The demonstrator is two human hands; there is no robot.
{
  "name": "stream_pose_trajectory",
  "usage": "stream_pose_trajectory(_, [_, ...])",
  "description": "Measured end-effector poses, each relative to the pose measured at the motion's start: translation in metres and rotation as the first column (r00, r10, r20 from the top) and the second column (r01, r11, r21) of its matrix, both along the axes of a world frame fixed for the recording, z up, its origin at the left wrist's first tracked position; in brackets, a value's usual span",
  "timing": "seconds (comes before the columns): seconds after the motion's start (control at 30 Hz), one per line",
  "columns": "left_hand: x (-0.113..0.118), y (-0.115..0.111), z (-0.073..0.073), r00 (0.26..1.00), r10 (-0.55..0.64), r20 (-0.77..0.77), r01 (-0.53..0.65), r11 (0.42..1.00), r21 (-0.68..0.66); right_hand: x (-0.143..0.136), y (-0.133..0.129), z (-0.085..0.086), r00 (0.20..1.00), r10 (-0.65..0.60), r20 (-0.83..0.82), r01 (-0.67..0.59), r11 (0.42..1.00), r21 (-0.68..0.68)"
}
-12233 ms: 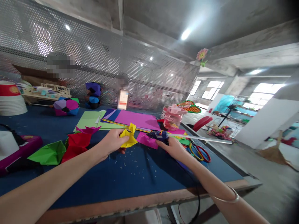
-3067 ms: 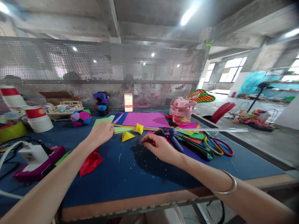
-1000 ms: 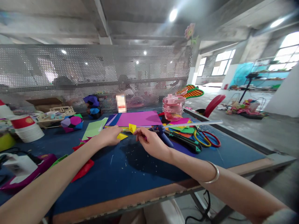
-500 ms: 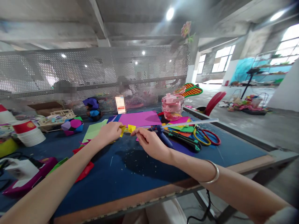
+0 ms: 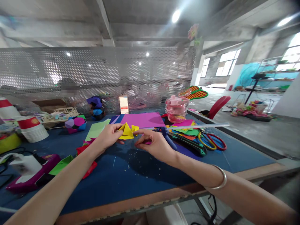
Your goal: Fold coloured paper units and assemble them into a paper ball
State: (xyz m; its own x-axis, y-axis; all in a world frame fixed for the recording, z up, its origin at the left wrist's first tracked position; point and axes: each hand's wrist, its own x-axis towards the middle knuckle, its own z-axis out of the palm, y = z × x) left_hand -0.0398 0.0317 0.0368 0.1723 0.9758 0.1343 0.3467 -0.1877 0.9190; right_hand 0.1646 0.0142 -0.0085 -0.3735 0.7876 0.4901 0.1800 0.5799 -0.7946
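In the head view, my left hand (image 5: 109, 137) grasps the folded yellow paper (image 5: 126, 131) above the desk (image 5: 110, 184), well behind its front edge. My right hand (image 5: 155, 143) curls beside the small yellow piece (image 5: 134, 129); whether it grips, I cannot tell. Folding seems done; if both pieces are joined, I cannot see

A blue-topped desk (image 5: 112, 190) (brown along its front edge (image 5: 117, 205)) bears a purple power strip (image 5: 50, 162), folded green paper (image 5: 61, 165), folded red paper (image 5: 91, 168) and nested cups (image 5: 35, 132) at left; pale green sheets (image 5: 96, 129) and magenta sheets (image 5: 144, 119) lie centrally; scissors (image 5: 219, 142) and a pink bottle (image 5: 176, 111) rest rightward.
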Motion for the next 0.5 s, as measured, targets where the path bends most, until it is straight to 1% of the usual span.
stream_pose_trajectory(0.13, [-0.0031,-0.0036,0.0,0.999,-0.01,0.038,0.01,1.0,0.001,-0.0001,-0.0008,-0.0012,0.995,-0.101,0.018,0.101,0.995,0.02])
stream_pose_trajectory(0.2, [-0.0046,-0.0043,-0.0005,0.998,-0.018,0.053,0.018,1.0,-0.009,-0.0003,-0.002,-0.0009,0.996,-0.066,0.054,0.066,0.998,-0.002])
stream_pose_trajectory(0.27, [-0.0058,-0.0046,-0.0008,0.998,-0.02,0.063,0.021,1.0,-0.017,-0.0002,-0.0039,0.0005,0.995,0.015,0.1,-0.015,1.0,0.0])
stream_pose_trajectory(0.3, [-0.0063,-0.0046,-0.0009,0.998,-0.017,0.067,0.018,1.0,-0.018,-0.0001,-0.005,0.0017,0.991,0.044,0.125,-0.048,0.998,0.032])
stream_pose_trajectory(0.37, [-0.007,-0.0047,-0.0011,0.997,-0.01,0.075,0.011,1.0,-0.014,0.0005,-0.0069,0.0042,0.986,0.046,0.161,-0.069,0.988,0.139])
stream_pose_trajectory(0.43, [-0.0074,-0.0045,-0.0014,0.996,-0.011,0.084,0.013,1.0,-0.017,0.0011,-0.0077,0.006,0.987,0.013,0.161,-0.047,0.977,0.21])
stream_pose_trajectory(0.5, [-0.0075,-0.0042,-0.0022,0.996,-0.018,0.088,0.02,0.999,-0.027,0.0013,-0.0069,0.0062,0.99,-0.038,0.137,0.01,0.979,0.203])
